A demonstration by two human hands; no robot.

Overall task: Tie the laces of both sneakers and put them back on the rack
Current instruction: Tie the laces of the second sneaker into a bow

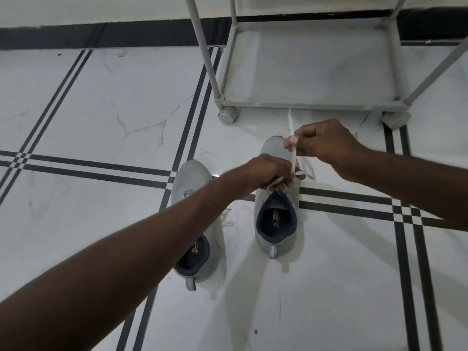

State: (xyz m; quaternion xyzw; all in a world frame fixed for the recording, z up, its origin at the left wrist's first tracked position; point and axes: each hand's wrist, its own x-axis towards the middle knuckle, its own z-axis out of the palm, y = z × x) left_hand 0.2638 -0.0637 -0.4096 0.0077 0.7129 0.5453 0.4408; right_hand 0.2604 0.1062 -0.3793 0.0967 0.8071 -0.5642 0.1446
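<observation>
Two light grey sneakers stand side by side on the floor, toes pointing away from me. My left hand pinches the white lace low over the tongue of the right sneaker. My right hand holds the same lace higher up, above the toe, with its free end sticking up past my fingers. My left forearm partly covers the left sneaker; loose lace lies beside it. The grey rack stands just beyond the shoes, its bottom shelf bare.
The floor is white marble tile with black stripe lines. The rack stands on small feet close to the right sneaker's toe. A wall with a dark skirting band runs along the back.
</observation>
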